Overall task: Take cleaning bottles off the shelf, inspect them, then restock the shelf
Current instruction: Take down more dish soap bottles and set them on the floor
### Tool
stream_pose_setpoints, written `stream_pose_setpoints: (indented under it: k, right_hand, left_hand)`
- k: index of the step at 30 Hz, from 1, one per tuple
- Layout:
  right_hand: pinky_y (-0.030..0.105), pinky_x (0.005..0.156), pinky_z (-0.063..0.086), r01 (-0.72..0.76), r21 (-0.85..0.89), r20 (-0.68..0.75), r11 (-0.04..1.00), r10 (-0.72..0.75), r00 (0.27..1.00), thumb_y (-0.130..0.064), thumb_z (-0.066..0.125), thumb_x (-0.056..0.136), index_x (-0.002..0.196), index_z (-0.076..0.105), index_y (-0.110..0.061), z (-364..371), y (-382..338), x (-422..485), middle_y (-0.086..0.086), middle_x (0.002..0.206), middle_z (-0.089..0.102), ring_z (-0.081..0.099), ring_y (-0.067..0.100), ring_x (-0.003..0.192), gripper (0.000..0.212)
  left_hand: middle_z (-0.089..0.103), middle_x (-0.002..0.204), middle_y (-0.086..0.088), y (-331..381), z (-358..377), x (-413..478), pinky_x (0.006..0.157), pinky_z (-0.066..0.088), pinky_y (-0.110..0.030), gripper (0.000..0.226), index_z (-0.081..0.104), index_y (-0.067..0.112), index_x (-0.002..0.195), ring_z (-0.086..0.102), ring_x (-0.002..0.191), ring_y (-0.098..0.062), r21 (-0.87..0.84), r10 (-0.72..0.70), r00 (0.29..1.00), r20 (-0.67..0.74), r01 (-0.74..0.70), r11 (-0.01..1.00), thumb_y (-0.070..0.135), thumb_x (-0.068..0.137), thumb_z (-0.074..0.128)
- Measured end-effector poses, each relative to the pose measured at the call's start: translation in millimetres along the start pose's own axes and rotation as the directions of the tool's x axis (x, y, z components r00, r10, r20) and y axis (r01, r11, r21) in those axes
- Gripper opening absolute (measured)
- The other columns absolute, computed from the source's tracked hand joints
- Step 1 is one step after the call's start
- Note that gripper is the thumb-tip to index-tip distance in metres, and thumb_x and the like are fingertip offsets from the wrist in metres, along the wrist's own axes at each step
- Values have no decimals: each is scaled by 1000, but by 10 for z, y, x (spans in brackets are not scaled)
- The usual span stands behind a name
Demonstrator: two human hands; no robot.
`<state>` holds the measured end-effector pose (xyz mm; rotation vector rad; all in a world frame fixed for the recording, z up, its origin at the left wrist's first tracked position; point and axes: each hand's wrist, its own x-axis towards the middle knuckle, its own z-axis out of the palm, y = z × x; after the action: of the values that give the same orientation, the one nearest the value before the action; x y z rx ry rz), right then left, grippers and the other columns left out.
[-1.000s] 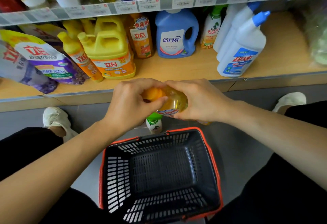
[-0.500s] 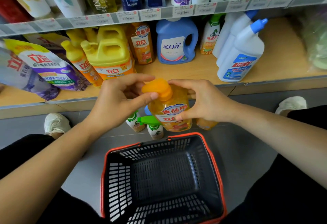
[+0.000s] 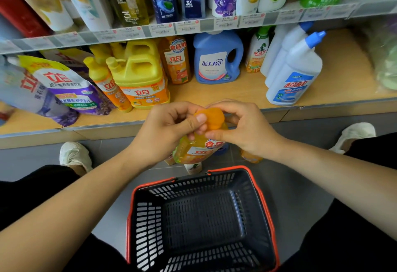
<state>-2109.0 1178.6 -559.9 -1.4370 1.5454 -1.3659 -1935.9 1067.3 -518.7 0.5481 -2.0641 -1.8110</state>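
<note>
An orange dish-soap bottle (image 3: 197, 149) with an orange cap is held in front of the lower shelf (image 3: 225, 95), above the basket. My left hand (image 3: 169, 130) grips its neck, thumb pressed on the cap. My right hand (image 3: 242, 128) curls round the cap and shoulder from the right. The bottle tilts, its label facing me. On the shelf stand yellow jugs (image 3: 139, 78), another orange bottle (image 3: 177, 61), a blue detergent jug (image 3: 217, 57), a green-capped spray bottle (image 3: 257, 52) and white bottles with blue caps (image 3: 292, 74).
An empty black basket with an orange rim (image 3: 264, 203) sits on the grey floor between my knees. A few small bottles (image 3: 193, 167) stand on the floor behind it. Refill pouches (image 3: 64, 87) lie at the shelf's left. The upper shelf (image 3: 193, 25) holds several tall bottles.
The bottle has tipped from cap-toward-me to nearly upright and risen toward the shelf edge. Both hands have closed in round its cap and neck.
</note>
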Motion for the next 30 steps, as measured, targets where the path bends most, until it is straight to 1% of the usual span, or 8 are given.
stream_pose_setpoints:
  k: [5,8,11,14,17,20,24,30]
  right_hand:
    - [27,88,54,28,48,-8,998,-28,1000,-22,80,81,113,68,-33,-65,-78,40,-14,100,71,65,6,98,36]
    - [24,87,53,16,38,8,999,-16,1000,-22,79,84,113,68,-33,-118,-123,47,-13,101,72,65,6,97,33]
    - [24,86,53,12,5,9,1000,-12,1000,-27,77,84,111,67,-36,-135,-142,20,-15,99,72,65,4,96,30]
    - [23,87,54,14,-48,-4,999,-14,1000,-34,76,82,108,66,-42,-136,-154,-22,-14,102,72,66,5,97,29]
    - [17,87,51,11,-88,4,996,-11,1000,-30,79,81,110,64,-44,-146,-143,-37,-22,104,71,65,1,100,35]
    - [6,87,44,6,-132,6,991,-6,1000,-22,82,79,112,64,-41,-151,-106,-24,-36,101,66,62,-9,102,43]
    - [6,86,43,6,-173,-13,985,-9,1000,-18,83,77,115,66,-33,-144,-93,-6,-28,97,67,61,-11,98,44]
    - [6,84,43,-9,-154,11,988,10,1000,-16,84,77,109,67,-39,-151,-104,-8,-33,95,67,62,-11,98,43]
  left_hand:
    - [78,92,-4,-3,-104,-9,69,54,-17,27,67,4,112,70,81,-11,-276,-91,993,81,110,955,12,91,52]
    - [78,97,-6,-7,-138,-13,69,55,-17,27,71,6,113,71,82,-11,-270,-87,991,106,113,956,7,89,57]
    - [79,91,-9,-4,-134,7,65,54,-16,22,80,13,98,71,75,-12,-236,-115,993,23,117,965,10,80,67]
    - [79,84,-9,17,-133,15,69,59,-21,23,82,19,90,73,73,-14,-149,-101,992,-75,89,985,12,70,75]
    - [79,81,3,69,-140,-6,70,56,-16,23,79,15,93,72,71,-5,126,55,991,-124,-39,991,14,70,79]
    - [76,82,18,87,-148,-43,67,51,-10,17,77,23,88,68,68,5,356,183,977,-109,-133,925,13,75,83]
    - [76,75,9,40,-130,-72,63,52,-12,23,77,27,84,67,63,2,418,201,969,-142,-126,900,7,75,86]
    - [72,84,-4,-15,-124,-56,70,59,-35,34,77,10,109,68,73,-13,531,306,950,-62,-228,816,11,77,87]
